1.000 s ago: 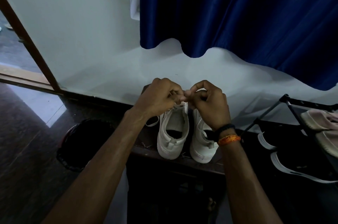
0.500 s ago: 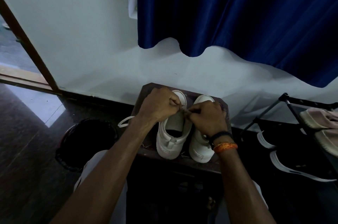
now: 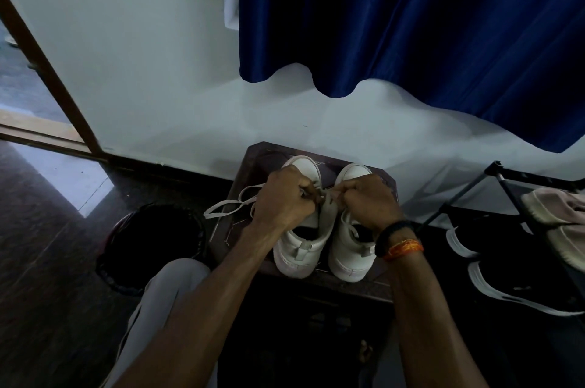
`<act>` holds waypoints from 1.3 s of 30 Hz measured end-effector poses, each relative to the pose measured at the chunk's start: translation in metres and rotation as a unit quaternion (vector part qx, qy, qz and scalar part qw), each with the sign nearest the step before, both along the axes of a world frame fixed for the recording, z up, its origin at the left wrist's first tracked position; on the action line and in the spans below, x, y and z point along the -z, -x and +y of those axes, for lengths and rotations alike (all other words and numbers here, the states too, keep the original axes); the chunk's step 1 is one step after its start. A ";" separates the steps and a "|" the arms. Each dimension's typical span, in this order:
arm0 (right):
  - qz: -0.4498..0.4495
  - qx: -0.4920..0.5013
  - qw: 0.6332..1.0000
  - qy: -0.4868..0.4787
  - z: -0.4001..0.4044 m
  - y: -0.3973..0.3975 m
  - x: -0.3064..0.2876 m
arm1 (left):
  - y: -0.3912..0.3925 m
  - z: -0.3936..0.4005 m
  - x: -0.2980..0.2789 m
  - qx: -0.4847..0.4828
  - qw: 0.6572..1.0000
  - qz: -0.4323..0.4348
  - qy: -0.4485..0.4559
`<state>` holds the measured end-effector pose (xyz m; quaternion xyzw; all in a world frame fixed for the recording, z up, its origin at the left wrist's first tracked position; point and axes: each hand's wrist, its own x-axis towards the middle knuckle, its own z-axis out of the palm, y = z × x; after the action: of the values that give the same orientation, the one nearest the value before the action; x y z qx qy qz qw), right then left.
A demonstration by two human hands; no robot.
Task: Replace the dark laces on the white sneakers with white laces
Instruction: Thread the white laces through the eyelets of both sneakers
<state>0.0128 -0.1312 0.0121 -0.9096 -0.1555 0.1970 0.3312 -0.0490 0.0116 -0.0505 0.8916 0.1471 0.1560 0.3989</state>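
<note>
the fingers (image 3: 311,194) of the left hand (image 3: 285,197) are curled tight and pinch the white lace (image 3: 228,205) over the left sneaker (image 3: 305,238). the right hand (image 3: 368,200) pinches it too. both white sneakers sit side by side on the dark desk (image 3: 250,166) by the wall. a loop of lace hangs off to the left. a blue curtain (image 3: 411,23) hangs above.

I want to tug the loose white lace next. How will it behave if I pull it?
Probably floppy: the white lace lies in a limp loop off the left sneaker onto the dark stool. It looks flat and light, so it should slide easily. It may drag the sneaker unless the hands hold it.
</note>
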 end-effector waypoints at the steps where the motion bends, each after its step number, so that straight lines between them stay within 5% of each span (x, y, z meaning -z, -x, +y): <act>1: -0.001 -0.004 1.000 0.000 0.000 0.000 0.000 | 0.000 -0.001 0.000 -0.002 1.000 0.002 0.005; 22: -0.045 -0.003 0.999 0.006 0.002 0.001 0.011 | 0.009 -0.015 -0.004 -0.038 0.997 -0.029 0.056; 29: -0.030 -0.023 0.999 -0.014 -0.005 -0.010 0.017 | 0.007 -0.013 -0.004 -0.062 0.997 -0.034 0.024; 39: -0.148 -0.007 0.989 -0.010 0.001 -0.008 0.039 | 0.004 -0.013 -0.014 -0.078 0.994 0.005 -0.080</act>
<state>0.0208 -0.1303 -0.0265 -0.9243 -0.2109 0.0611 0.3122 -0.0535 -0.0019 -0.0367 0.9073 0.2049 0.1935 0.3120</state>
